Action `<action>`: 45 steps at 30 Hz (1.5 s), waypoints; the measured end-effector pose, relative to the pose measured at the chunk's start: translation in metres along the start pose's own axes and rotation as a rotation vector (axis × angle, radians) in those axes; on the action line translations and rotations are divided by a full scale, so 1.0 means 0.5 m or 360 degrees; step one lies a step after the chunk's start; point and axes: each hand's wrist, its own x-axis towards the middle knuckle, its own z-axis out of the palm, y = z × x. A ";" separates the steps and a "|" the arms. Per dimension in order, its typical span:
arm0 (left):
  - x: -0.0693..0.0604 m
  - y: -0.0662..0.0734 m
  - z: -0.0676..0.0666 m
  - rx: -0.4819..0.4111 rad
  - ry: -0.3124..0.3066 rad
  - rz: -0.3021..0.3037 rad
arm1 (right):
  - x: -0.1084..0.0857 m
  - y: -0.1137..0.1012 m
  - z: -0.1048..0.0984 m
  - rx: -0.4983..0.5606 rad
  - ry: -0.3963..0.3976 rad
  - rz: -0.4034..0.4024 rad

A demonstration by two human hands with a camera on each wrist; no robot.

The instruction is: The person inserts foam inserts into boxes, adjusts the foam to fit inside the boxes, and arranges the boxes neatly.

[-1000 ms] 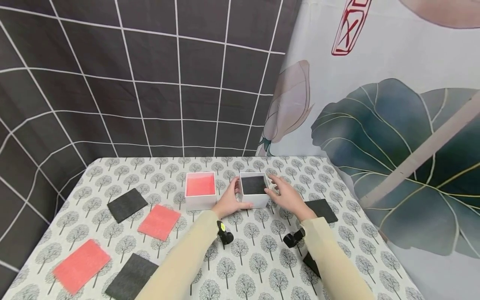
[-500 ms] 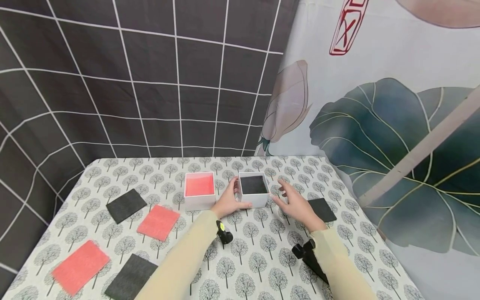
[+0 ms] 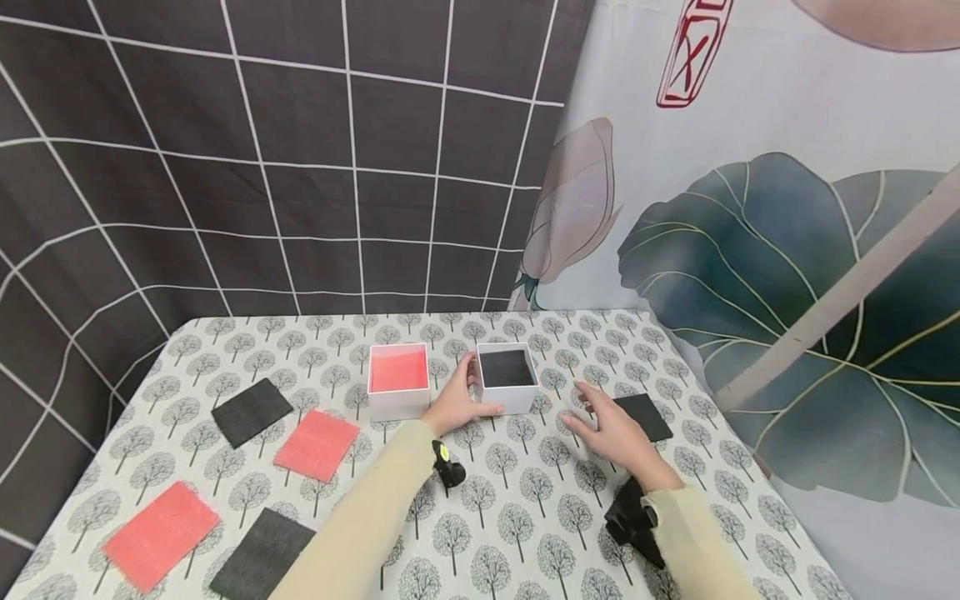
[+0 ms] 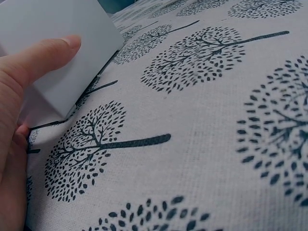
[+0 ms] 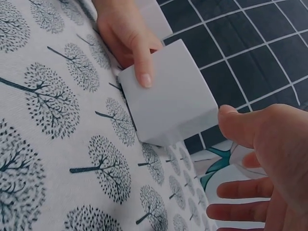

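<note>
In the head view my left hand [image 3: 456, 403] holds a white box [image 3: 516, 402] with a black piece inside. The thumb lies along its front wall and the other fingers are at its left side. My right hand [image 3: 621, 435] is off the box, to its right, with spread fingers holding nothing. Close behind it lies a black square of cloth-like material [image 3: 645, 416]. Another white box [image 3: 400, 407], with a red piece inside, stands just left of my left hand. The right wrist view shows the held box [image 5: 171, 91] from its front.
Left on the tree-print tablecloth [image 3: 495, 533] lie two red squares, one nearer the boxes [image 3: 317, 445] and one farther out [image 3: 161, 535], and two black squares [image 3: 252, 412]. A dark piece is partly hidden by the right wrist. Curtains hang behind.
My right hand has let go of the black-filled box and moved right and toward me. My left hand has stayed at the box.
</note>
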 end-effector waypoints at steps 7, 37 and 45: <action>0.002 -0.005 0.000 0.0005 0.0006 0.0008 | -0.037 0.006 -0.020 0.0010 0.0003 0.0005; -0.001 -0.002 0.000 0.0017 0.0015 0.0019 | -0.208 0.069 -0.024 -0.0106 -0.0280 0.0248; -0.001 -0.002 0.000 -0.0003 0.0002 0.0045 | -0.227 0.084 -0.009 -0.0168 -0.0347 0.0312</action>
